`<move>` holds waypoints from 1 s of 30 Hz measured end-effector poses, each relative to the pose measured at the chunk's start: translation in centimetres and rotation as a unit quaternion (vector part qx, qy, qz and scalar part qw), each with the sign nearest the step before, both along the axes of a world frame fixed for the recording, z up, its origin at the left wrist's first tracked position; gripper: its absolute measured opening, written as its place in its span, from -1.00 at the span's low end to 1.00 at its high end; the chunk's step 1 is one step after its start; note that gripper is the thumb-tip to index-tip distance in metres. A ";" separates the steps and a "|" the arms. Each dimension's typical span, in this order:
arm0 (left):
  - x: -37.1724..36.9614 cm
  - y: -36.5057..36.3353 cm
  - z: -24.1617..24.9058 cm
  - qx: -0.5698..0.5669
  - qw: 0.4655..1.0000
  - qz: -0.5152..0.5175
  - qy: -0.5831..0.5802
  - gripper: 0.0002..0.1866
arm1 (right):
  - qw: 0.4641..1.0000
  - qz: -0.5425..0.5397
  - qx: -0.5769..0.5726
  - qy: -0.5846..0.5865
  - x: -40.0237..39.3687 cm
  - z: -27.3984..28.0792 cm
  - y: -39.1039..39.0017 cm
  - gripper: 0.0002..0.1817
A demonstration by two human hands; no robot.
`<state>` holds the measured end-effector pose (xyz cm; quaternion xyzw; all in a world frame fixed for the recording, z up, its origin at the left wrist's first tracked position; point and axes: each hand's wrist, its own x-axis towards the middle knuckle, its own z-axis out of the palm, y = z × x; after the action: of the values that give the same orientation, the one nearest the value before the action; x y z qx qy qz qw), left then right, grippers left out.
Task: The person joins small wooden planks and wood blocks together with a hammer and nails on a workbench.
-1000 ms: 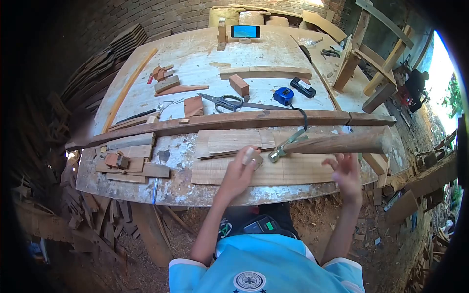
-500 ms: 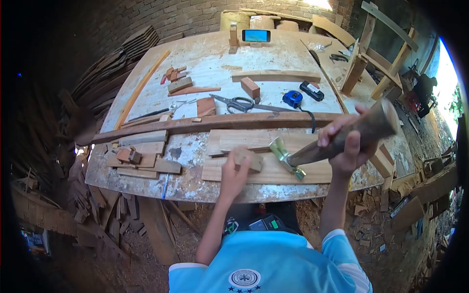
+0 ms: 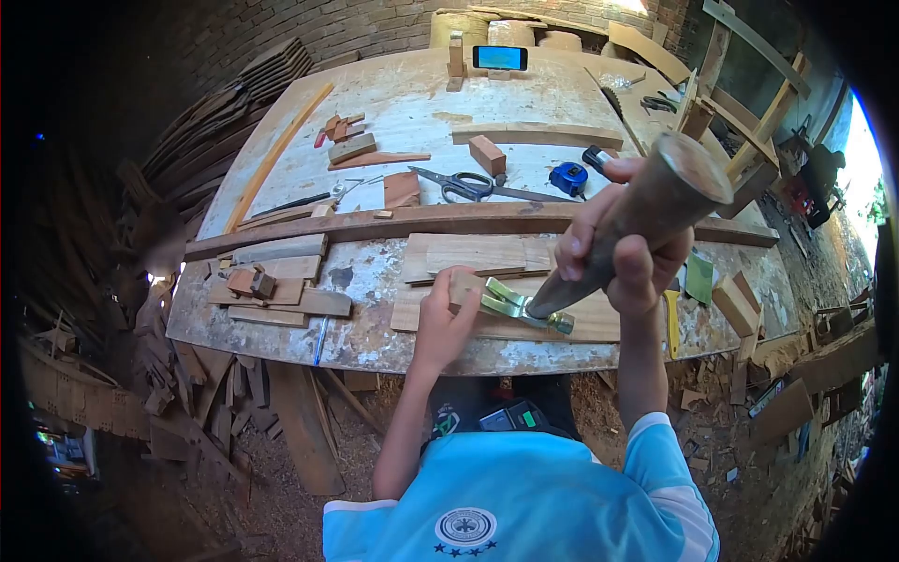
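The right hand [image 3: 623, 248] has its fingers closed round the thick wooden handle of a hammer [image 3: 609, 239], gripping it partway along; the handle's butt points up toward the camera, and the metal head [image 3: 520, 307] sits low over a flat board [image 3: 506, 318] at the near edge of the bench [image 3: 375, 347]. Just left of the head, the left hand [image 3: 440, 318] has its fingers curled down onto a small wood block [image 3: 464, 284], pinning it on that board; block and hammer head are close, though whether they touch cannot be told.

No container shows on the bench.

A second, smaller board [image 3: 473, 255] lies on the flat one, just beyond the block. Beyond that, one long dark plank [image 3: 449, 223] runs left to right across the bench. Past it lie one pair of scissors [image 3: 459, 184], one blue tape measure [image 3: 568, 177] and one reddish block [image 3: 486, 155], with bare bench around them. At the far edge one phone [image 3: 498, 58] stands upright. To the left, near the edge, is a stack of short offcuts [image 3: 272, 292]. Open bench is left between the offcuts and the flat board; the board itself reaches almost to the near edge.
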<state>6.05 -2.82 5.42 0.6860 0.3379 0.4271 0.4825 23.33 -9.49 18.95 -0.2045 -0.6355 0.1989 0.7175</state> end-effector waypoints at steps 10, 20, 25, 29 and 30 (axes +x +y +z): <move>-0.2 2.3 -0.8 -0.060 0.966 -0.096 0.231 -0.58 | 0.997 -0.028 -0.054 0.041 6.4 -1.0 1.4 -0.69; 1.5 2.2 2.8 0.128 0.942 -0.133 0.281 -0.49 | 0.976 -0.077 -0.096 0.180 10.7 -1.3 3.3 -0.89; 1.8 1.1 3.9 -0.001 0.949 -0.136 0.283 -0.47 | 0.968 -0.073 -0.105 0.216 12.0 -1.6 3.1 -0.90; 2.1 -0.2 3.7 -0.008 0.956 -0.086 0.280 -0.44 | 0.967 -0.055 -0.106 0.224 12.9 -1.9 3.7 -0.87; 2.2 -0.7 4.2 -0.011 0.954 -0.078 0.290 -0.43 | 0.967 -0.048 -0.105 0.227 13.3 -2.0 3.8 -0.86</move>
<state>8.25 -3.54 9.63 0.7992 0.4135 0.1668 0.4030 36.63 -5.66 16.91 -0.2582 -0.4206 0.2713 0.8263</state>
